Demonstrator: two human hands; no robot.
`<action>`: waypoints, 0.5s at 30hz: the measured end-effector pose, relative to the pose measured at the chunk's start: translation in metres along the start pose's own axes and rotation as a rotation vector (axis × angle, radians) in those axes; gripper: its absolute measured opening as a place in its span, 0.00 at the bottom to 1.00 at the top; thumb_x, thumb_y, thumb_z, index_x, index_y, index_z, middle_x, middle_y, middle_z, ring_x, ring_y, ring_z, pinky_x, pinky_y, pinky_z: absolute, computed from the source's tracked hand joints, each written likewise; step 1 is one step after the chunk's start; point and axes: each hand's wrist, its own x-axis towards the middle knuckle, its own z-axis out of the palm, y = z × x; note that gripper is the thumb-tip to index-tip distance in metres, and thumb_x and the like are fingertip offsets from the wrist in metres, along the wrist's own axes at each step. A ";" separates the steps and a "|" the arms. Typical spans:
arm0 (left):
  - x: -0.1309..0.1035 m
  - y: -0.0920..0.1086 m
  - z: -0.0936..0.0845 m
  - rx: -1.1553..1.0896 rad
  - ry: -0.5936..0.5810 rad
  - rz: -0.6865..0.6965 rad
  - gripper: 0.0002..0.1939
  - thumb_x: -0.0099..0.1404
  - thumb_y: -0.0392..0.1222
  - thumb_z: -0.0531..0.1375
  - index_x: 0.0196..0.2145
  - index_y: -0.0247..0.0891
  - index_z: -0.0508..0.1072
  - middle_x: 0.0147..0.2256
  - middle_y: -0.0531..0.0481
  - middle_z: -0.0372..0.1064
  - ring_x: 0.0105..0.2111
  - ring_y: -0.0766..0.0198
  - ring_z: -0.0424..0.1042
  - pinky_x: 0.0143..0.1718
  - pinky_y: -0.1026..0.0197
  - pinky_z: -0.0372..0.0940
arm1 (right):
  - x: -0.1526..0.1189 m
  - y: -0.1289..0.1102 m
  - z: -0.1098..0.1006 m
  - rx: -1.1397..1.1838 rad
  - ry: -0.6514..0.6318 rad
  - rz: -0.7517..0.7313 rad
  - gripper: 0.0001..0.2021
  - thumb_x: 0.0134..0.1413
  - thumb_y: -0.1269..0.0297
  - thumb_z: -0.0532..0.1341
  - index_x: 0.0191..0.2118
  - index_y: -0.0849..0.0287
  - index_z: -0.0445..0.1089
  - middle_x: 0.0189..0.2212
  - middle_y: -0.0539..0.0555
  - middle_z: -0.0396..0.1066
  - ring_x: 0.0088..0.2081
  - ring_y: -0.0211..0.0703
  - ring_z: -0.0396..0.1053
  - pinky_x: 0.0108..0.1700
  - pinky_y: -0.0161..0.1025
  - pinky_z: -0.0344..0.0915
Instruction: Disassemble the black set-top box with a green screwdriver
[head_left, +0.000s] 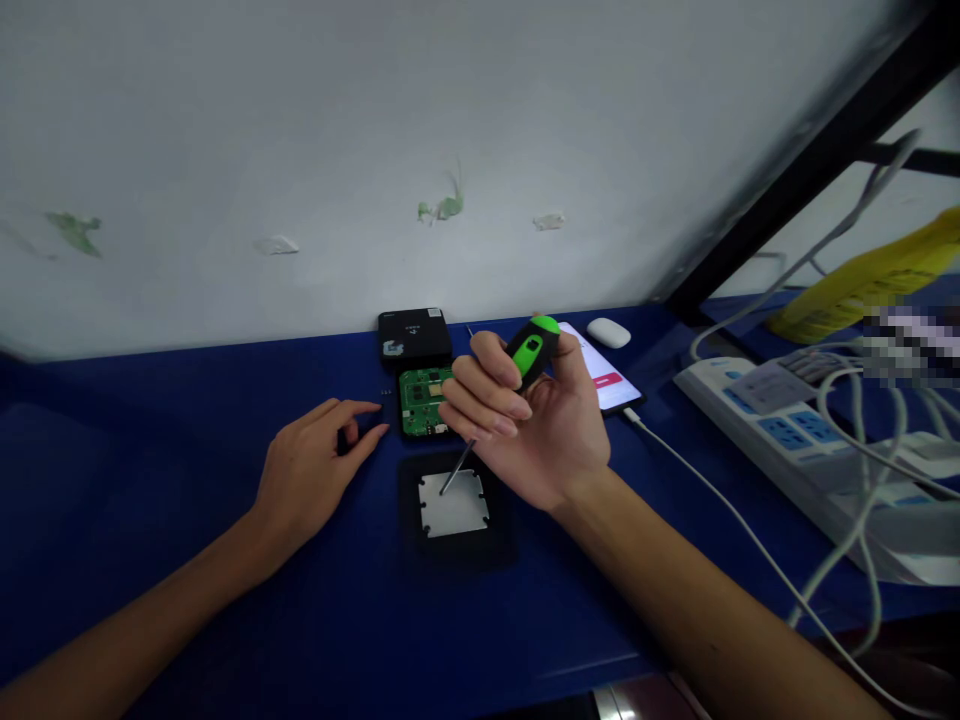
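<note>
My right hand (pixel 525 420) is wrapped round a screwdriver (pixel 531 352) with a green and black handle. Its shaft slants down to the left, and the tip appears over a silver metal plate (pixel 454 512) set in a black square cover (pixel 501 550). Behind the cover lies a green circuit board (pixel 417 396) in a black case, partly hidden by my right fingers. On the blue table, my left hand (pixel 315 455) rests left of the board, thumb and forefinger apart, nothing seen between them. Several tiny screws (pixel 386 393) lie just beyond its fingertips.
A black box (pixel 412 338) stands against the wall. Right of my right hand lie a lit phone (pixel 611 375) with a white charging cable (pixel 697 462) and a white rounded case (pixel 608 333). A power strip (pixel 795 430) with tangled cables and a yellow bag (pixel 862 285) occupy the right side.
</note>
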 end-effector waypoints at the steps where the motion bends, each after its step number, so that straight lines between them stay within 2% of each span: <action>1: 0.000 0.001 0.000 -0.012 0.017 0.008 0.09 0.75 0.47 0.66 0.49 0.43 0.83 0.29 0.56 0.70 0.26 0.63 0.69 0.31 0.59 0.64 | 0.000 0.000 0.000 0.001 -0.002 0.000 0.32 0.75 0.36 0.55 0.25 0.56 0.61 0.18 0.41 0.47 0.21 0.35 0.41 0.27 0.37 0.50; 4: -0.001 0.006 -0.002 -0.081 0.081 0.044 0.06 0.74 0.46 0.67 0.43 0.42 0.81 0.25 0.59 0.66 0.22 0.66 0.64 0.28 0.61 0.62 | 0.001 0.000 -0.001 0.004 -0.007 0.003 0.31 0.75 0.38 0.56 0.25 0.56 0.60 0.18 0.41 0.48 0.21 0.35 0.41 0.27 0.36 0.51; 7: -0.002 0.011 -0.005 -0.167 0.102 0.170 0.05 0.75 0.44 0.67 0.40 0.41 0.79 0.24 0.60 0.63 0.21 0.69 0.62 0.26 0.63 0.60 | 0.001 0.000 -0.002 0.012 -0.016 0.003 0.30 0.75 0.39 0.58 0.25 0.55 0.58 0.18 0.41 0.48 0.21 0.35 0.41 0.27 0.36 0.53; 9: -0.004 0.014 -0.007 -0.216 0.052 0.306 0.03 0.76 0.42 0.67 0.43 0.41 0.79 0.25 0.60 0.63 0.22 0.69 0.63 0.26 0.64 0.61 | 0.001 0.000 -0.002 0.018 -0.015 0.005 0.30 0.74 0.38 0.58 0.25 0.54 0.56 0.18 0.41 0.48 0.21 0.35 0.41 0.27 0.36 0.54; 11: -0.008 0.016 -0.008 -0.246 -0.026 0.410 0.07 0.75 0.44 0.67 0.48 0.42 0.79 0.27 0.59 0.64 0.23 0.69 0.65 0.26 0.63 0.61 | 0.001 0.000 -0.001 0.020 -0.008 0.010 0.30 0.74 0.38 0.57 0.25 0.53 0.55 0.18 0.41 0.48 0.21 0.36 0.41 0.27 0.36 0.54; 15: -0.016 0.021 -0.008 -0.227 -0.135 0.445 0.20 0.68 0.53 0.72 0.53 0.42 0.77 0.34 0.54 0.68 0.27 0.65 0.70 0.26 0.61 0.62 | 0.000 0.000 0.002 0.005 -0.005 0.020 0.31 0.74 0.37 0.57 0.25 0.54 0.57 0.17 0.41 0.47 0.21 0.36 0.40 0.26 0.36 0.52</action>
